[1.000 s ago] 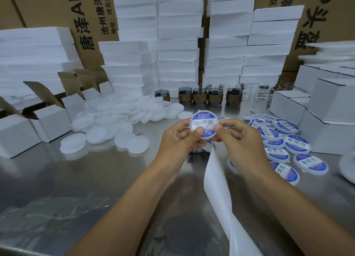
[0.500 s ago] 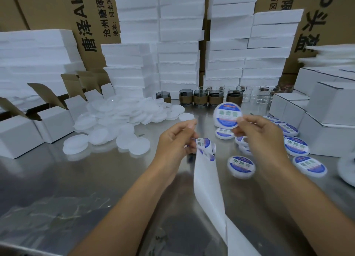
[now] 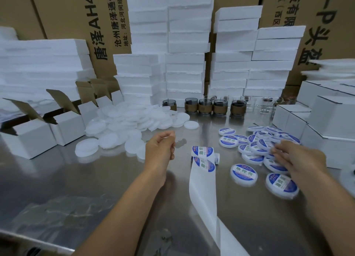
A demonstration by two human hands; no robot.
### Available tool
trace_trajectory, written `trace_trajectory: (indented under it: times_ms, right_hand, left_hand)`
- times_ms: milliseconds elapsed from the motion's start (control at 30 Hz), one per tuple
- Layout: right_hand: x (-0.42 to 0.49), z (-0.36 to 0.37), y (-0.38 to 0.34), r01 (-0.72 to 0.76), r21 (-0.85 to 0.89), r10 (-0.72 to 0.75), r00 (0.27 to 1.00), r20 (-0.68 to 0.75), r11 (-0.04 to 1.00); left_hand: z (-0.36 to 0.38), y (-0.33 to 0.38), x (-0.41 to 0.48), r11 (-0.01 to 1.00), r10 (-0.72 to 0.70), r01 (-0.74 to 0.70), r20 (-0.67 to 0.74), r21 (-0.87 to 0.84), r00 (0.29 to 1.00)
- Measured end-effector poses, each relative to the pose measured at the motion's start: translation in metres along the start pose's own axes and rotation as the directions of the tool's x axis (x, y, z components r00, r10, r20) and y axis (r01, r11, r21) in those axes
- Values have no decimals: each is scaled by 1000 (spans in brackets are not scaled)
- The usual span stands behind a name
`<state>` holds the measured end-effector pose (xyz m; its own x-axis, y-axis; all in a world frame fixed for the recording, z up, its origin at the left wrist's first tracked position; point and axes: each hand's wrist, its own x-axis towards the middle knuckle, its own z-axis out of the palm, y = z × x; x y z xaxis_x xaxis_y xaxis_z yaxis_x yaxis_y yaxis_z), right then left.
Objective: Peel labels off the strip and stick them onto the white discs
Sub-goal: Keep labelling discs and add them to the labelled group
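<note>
Nearby, plain discs (image 3: pixel 123 125) beside open boxes (image 3: pixel 63 127).

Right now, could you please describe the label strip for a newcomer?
On the steel table, look between the blank white discs and the labelled discs. The label strip lies there: the only long white ribbon, with blue labels at its far end.
</note>
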<state>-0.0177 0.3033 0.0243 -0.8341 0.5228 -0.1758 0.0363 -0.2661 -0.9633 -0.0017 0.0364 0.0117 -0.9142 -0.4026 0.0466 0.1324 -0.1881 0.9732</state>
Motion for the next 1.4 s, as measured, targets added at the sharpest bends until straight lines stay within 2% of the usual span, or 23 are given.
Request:
trace_trajectory:
  times_ms: [67,100,167,267,433,600,633,700,767,800,833,867,900,967,1067,1100,1133,1267,1400]
  right_hand:
    - [-1,2,-2,-21,-14,21,1000,1,1000]
    - [-1,3,-2,3,-81,-5,1000,-25,997]
    - [-1,6,0,94,-194,-110,991,-78,977]
    - [-6,9,0,186,-216,-203,978,-57,958]
    - [-16,18,1,318,-247,-318,947,39,915]
    - [-20,22,6,396,-307,-380,918,113,865]
    - [-21,22,6,412,-311,-393,911,124,856]
    - [-26,24,8,449,-324,-421,893,158,832]
    - [-35,30,10,504,-312,-458,863,212,806]
    - [-40,33,12,537,-286,-478,841,254,793]
    - [-46,37,14,578,-257,-502,809,306,775]
    - [-52,41,17,623,-233,-529,768,362,746]
    - [-59,44,19,668,-210,-553,722,416,714]
    - [-70,49,24,743,-168,-583,626,518,648]
    - [-79,54,32,857,-179,-602,474,642,483]
    - [-79,56,35,875,-196,-598,450,663,442]
    - [-79,57,38,875,-220,-584,456,672,430]
    - [-74,58,44,798,-377,-445,583,680,469]
    - [-72,56,44,767,-482,-380,634,673,425]
  left_hand:
    - [-9,-2,8,980,89,-77,-56,181,994]
    - [-14,-4,12,952,151,-126,-68,277,986]
    - [-26,-7,18,858,274,-208,-77,469,959]
    - [-40,-14,27,676,389,-241,-59,697,919]
    - [-47,-20,35,429,255,-143,32,892,967]
    - [-47,-18,32,353,262,-133,39,926,964]
    - [-46,-17,30,364,286,-145,38,920,957]
    - [-40,-12,24,508,352,-229,43,830,935]
    - [-28,-2,14,748,322,-298,70,593,944]
    - [-21,4,8,874,233,-259,113,410,966]
    - [-15,10,2,972,112,-147,187,182,976]
    - [-10,14,-3,999,-4,15,290,-37,957]
    - [-7,17,-7,963,-75,169,395,-208,916]
    - [-4,19,-12,866,-109,342,531,-364,840]
    - [1,18,-15,822,-90,399,599,-406,796]
    - [1,17,-15,816,-91,402,595,-415,798]
    - [1,15,-15,812,-97,404,586,-420,804]
    - [-1,9,-10,830,-146,396,532,-393,834]
    - [1,4,-7,870,-141,346,495,-351,857]
